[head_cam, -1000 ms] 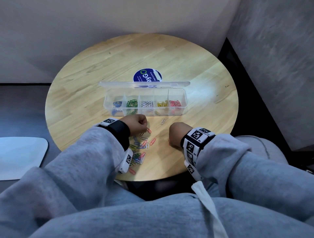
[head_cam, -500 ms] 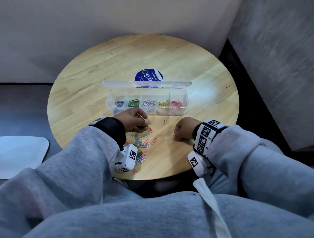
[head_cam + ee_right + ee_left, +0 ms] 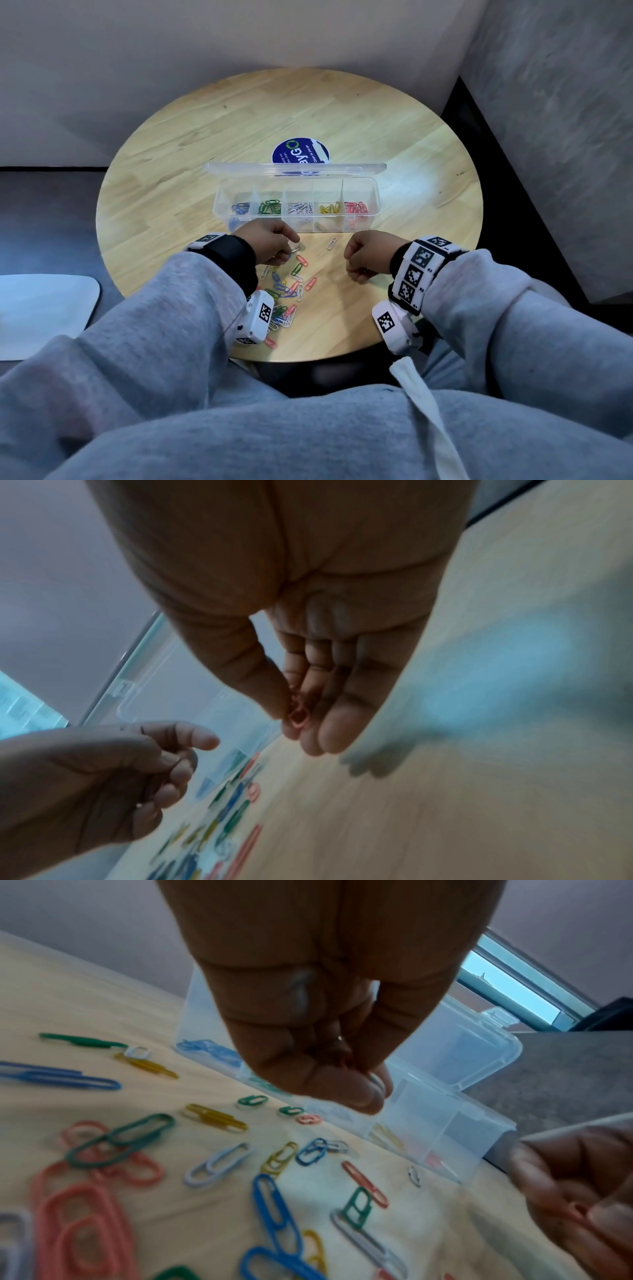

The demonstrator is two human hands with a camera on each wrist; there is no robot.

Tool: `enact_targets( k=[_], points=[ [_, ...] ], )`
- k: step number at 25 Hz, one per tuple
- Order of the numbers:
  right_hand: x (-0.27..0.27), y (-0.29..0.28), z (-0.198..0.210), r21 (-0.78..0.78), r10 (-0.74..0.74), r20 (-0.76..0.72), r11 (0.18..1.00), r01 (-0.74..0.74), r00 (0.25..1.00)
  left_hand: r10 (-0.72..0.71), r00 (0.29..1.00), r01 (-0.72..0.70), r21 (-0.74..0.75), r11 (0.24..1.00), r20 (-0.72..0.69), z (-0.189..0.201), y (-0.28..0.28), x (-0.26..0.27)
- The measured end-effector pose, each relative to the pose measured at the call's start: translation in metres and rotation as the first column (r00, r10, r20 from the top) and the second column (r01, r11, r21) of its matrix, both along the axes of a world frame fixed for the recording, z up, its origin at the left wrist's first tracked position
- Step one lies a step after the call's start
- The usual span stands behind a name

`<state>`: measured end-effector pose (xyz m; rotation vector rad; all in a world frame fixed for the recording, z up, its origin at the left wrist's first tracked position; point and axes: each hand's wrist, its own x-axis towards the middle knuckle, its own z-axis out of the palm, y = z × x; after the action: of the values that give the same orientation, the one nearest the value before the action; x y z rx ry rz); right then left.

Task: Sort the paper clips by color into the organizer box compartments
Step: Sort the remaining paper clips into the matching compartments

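At nine o'clock of the round wooden bench point(image 3: 191, 144), a silver paper clip point(image 3: 295, 248) is pinched in the curled left hand point(image 3: 269, 241). The loose pile of coloured paper clips point(image 3: 286, 291) is seen at six o'clock of it. At twelve o'clock the clear plastic organizer box point(image 3: 375, 205) stands open, its compartments sorted by colour. At three o'clock a pink paper clip point(image 3: 298, 716) is pinched in the right hand point(image 3: 368, 255).

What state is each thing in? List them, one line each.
organizer box: lid open, five compartments each holding one color.
loose paper clips: mixed colors, unsorted on the table.
left hand: fingers curled, pinching a pale clip.
right hand: pinching a pink clip.
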<state>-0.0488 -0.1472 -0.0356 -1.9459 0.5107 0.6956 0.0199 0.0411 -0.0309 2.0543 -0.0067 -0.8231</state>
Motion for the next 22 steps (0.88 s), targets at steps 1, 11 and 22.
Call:
enact_targets(
  k=[1,11,22],
  points=[
    [0.0,0.001,-0.001,0.079,-0.065,-0.024,0.995,0.067,0.998,0.003,1.0,-0.003,0.021,1.0,-0.001,0.002,-0.002,0.001],
    [0.002,0.028,-0.001,-0.439,0.617,0.025,0.714,-0.546,0.786,-0.683,0.707,0.424,0.663,0.617,0.184,-0.008,-0.023,0.002],
    [-0.001,0.033,-0.012,-0.554,0.72,-0.006,0.575,-0.601,0.694,-0.616,0.778,0.407,0.65,0.642,0.122,-0.017,-0.017,0.0]
  ],
)
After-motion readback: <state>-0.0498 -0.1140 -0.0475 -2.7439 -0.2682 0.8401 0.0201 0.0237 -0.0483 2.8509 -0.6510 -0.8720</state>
